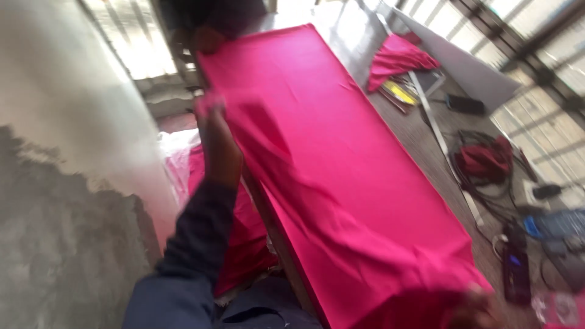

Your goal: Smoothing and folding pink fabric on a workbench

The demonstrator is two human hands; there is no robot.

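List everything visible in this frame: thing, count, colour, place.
Cloth: one, bright pink, spread along the table.
Table: one, grey-brown, running up the frame.
Bundle: one, pink, far right of table.
Ruler: one, yellow, below the bundle.
Red bag: one, dark red, right side among cables.
Other person's hand: one, at the cloth's far corner.
Left hand: gripping the cloth's left edge, dark blue sleeve.
Right hand: blurred, at the cloth's near right corner.

A plain hot-pink cloth point(341, 164) is seen spread over the grey surface point(420, 134), a second bundle of the same pink point(399, 58) lies further off, a dark red heap point(485, 159) sits nearby, and a navy sleeve point(195, 244) is worn.
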